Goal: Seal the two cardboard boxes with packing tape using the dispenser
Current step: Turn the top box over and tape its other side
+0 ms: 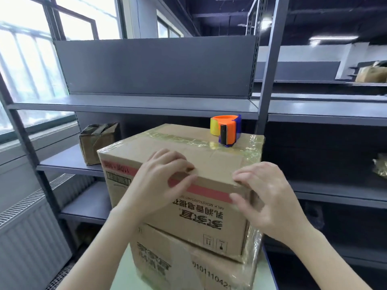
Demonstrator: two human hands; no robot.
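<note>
Two brown cardboard boxes are stacked on a pale tabletop (123,271) in front of the person. The upper box (209,225) has a red stripe and black printed characters that read upside down from here. It sits askew on the lower box (184,266), which also carries black print and a row of digits. Glossy clear packing tape (180,138) runs across the upper box's top near its far edge, and more of it wraps down the right-hand corner.

The orange and blue plastic tape dispenser (228,130), loaded with a yellowish roll, stands on the top of the upper box near its far right corner, well apart from both hands.

The left hand (161,185) grips the near top edge of the upper box, with bent fingers on the lid and the thumb down on the red stripe. The right hand (266,197) pinches the same edge close to the right corner, with curled fingertips on the rim and the thumb against the front face.

Grey metal shelving (146,105) stands behind the stack. A small battered cardboard box (98,141) bound with dark tape sits on a lower shelf at left. A bright window (25,59) and a ribbed white radiator (27,237) line the left wall
</note>
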